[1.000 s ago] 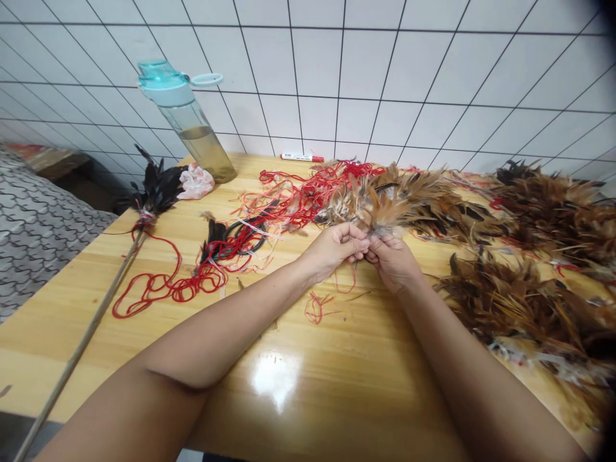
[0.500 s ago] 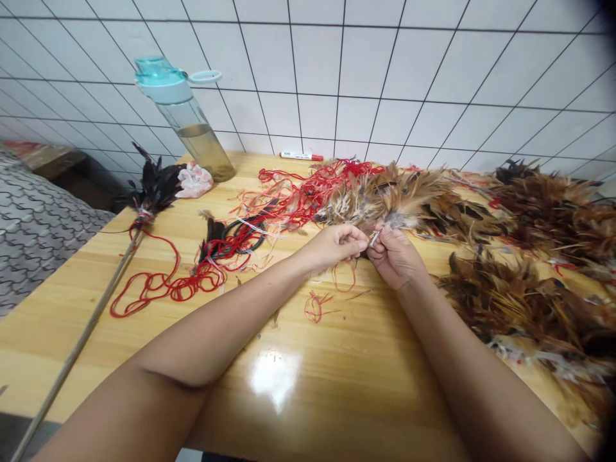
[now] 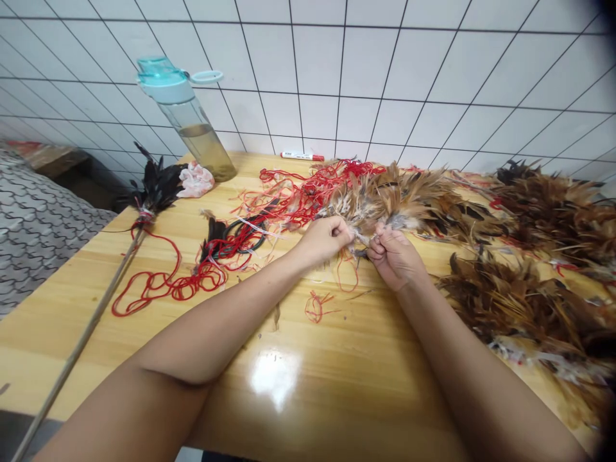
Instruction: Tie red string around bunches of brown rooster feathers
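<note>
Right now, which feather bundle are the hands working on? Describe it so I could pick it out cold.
Start at the wooden table against the tiled wall and find the left hand and right hand meeting mid-table. They pinch the base of the brown feather bundle fanning away toward the wall. Unlike the darker brown piles on the right, it borders the red string tangle and has a thin red loop dangling beneath it.

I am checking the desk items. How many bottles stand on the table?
1: the bottle stands at the table's far left, by the tiled wall. None seems hidden.
</note>
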